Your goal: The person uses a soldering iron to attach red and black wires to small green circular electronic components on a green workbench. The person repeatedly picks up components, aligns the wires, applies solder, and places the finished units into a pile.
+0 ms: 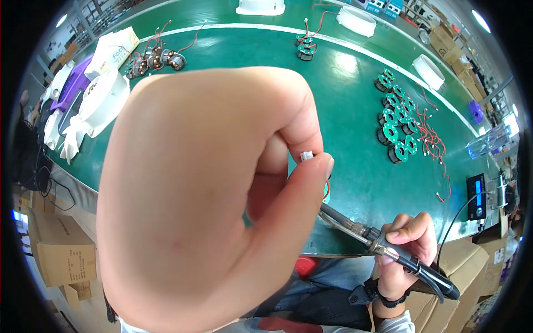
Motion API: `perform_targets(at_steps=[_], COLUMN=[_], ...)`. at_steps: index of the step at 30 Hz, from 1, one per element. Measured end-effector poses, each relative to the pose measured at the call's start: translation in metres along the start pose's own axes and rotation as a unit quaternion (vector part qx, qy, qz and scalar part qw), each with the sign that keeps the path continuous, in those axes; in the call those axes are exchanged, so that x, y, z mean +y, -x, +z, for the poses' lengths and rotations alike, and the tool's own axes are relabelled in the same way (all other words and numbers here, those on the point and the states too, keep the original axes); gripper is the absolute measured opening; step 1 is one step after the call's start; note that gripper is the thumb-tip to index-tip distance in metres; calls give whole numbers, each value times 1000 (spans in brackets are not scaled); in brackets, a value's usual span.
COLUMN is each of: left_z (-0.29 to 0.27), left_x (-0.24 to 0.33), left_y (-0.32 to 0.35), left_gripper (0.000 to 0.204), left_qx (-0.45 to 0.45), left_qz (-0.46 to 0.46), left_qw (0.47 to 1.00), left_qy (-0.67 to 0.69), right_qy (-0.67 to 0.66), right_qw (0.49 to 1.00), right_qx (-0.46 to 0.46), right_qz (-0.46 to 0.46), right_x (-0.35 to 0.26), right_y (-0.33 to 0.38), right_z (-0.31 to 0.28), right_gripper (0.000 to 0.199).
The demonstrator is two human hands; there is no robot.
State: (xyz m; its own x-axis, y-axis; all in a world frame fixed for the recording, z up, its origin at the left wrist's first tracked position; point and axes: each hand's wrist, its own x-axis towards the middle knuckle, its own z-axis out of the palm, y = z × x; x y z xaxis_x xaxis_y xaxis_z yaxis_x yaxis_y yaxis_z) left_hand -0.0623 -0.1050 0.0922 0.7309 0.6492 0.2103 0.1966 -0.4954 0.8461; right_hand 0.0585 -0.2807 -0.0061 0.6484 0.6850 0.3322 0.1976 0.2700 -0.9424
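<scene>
My left hand (205,183) fills the middle of the view, close up, its fingers curled. Between its thumb and forefinger it pinches a small white connector (306,156). A bit of red wire and a green circuit board (327,192) show just past the thumb; the rest of them is hidden. My right hand (412,238) grips a soldering iron (425,272) with a thin metal tube along its side. The iron points up and left, and its tip is hidden behind my left thumb.
Several round green boards with black rims (397,114) lie at the right beside red wires (430,136). Small motors (155,60) sit at the far left, near white housings (102,102). A soldering station (476,197) stands at the right edge. Cardboard boxes (61,244) flank the green table (244,47).
</scene>
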Motion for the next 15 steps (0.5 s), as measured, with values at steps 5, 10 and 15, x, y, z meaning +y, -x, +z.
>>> perform_targets(at_steps=[5, 10, 15], left_z=[-1, -2, -2], left_x=[-1, -3, -1], left_y=[1, 0, 0], left_gripper=[6, 6, 6], left_qx=[-4, 1, -4], left_qz=[-7, -6, -8], left_qw=[1000, 1000, 1000], left_qy=[-2, 3, -4], right_qy=[20, 31, 44], right_qw=[1000, 999, 999], right_qx=[-2, 4, 9], right_qz=[-1, -5, -7], right_x=[1, 2, 2], right_y=[0, -1, -1], right_z=[2, 3, 4], right_gripper=[24, 25, 24])
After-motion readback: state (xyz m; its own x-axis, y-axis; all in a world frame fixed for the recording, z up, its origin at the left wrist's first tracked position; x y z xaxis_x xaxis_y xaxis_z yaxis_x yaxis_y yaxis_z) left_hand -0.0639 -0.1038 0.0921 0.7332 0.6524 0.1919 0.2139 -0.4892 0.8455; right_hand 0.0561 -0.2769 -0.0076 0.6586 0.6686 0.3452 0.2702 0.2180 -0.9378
